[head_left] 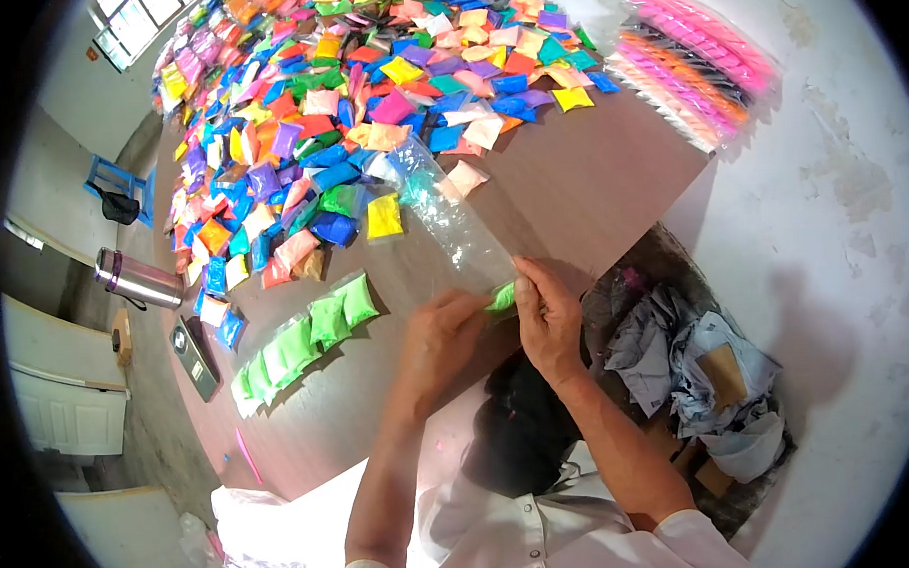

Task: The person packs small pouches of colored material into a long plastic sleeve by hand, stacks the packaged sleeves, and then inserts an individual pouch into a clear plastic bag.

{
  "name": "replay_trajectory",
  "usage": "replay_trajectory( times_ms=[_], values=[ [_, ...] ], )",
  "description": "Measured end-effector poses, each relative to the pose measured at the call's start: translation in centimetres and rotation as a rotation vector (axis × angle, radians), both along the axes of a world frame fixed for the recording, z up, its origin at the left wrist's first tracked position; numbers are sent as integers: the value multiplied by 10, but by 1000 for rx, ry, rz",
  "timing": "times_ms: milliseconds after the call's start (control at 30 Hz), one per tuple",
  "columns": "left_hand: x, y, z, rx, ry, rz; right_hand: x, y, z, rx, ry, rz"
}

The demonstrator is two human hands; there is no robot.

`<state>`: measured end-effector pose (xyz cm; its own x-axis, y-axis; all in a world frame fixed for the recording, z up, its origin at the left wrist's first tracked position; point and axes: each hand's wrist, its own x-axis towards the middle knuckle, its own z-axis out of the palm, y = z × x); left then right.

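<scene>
A long clear plastic bag [452, 219] lies slantwise on the table, its near end between my hands. A small bright green packet [502, 296] shows at that near end. My right hand [548, 316] is closed on the bag's edge, thumb and fingers pinched beside the packet. My left hand [441, 340] is slightly blurred, its fingers closed at the packet's left side; the fingertips are partly hidden. Left of my hands, several light green packets [289, 350] lie in an overlapping row. A yellow packet [383, 216] lies just left of the bag.
Many coloured packets [299, 119] cover the far part of the brown table [591, 179]. Bundles of filled long bags [682, 61] lie at the far right corner. A steel flask [139, 278] and a phone [194, 358] are at left. A bin with crumpled paper [708, 375] stands right.
</scene>
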<state>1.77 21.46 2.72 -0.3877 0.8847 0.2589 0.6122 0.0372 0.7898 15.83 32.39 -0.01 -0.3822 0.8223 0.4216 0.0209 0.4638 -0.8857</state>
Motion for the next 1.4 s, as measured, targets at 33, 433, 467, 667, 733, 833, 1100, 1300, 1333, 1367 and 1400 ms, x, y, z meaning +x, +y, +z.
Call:
replay_trajectory(
  times_ms=[33, 433, 467, 667, 733, 833, 1100, 1300, 1333, 1367, 1400],
  values=[
    [1, 0, 1, 0, 0, 2, 0, 1, 1, -12, -17, 12],
    [3, 1, 5, -10, 26, 18, -12, 0, 0, 41, -36, -70],
    [5, 2, 6, 8, 97, 12, -12, -1, 1, 26, -44, -77],
    [8, -8, 16, -14, 159, 62, -12, 0, -2, 23, -76, -78],
    [2, -16, 22, -5, 171, 73, -13, 0, -1, 12, -72, -77],
    [-44, -50, 20, -48, 270, 309, -11, -1, -2, -7, -79, -82],
    [-122, -91, 50, -455, 430, 415, -12, 0, -4, 31, -35, -87],
    [-130, -92, 54, -464, 376, 332, -13, 2, -9, 27, 2, -91],
    [-130, -92, 58, -445, 320, 319, -13, 1, -9, 21, 6, -92],
    [-134, -96, 59, -445, 321, 316, -14, 1, -9, 15, 10, -93],
    [-135, -99, 64, -396, 336, 283, -14, 1, -9, 15, 9, -97]
  ],
)
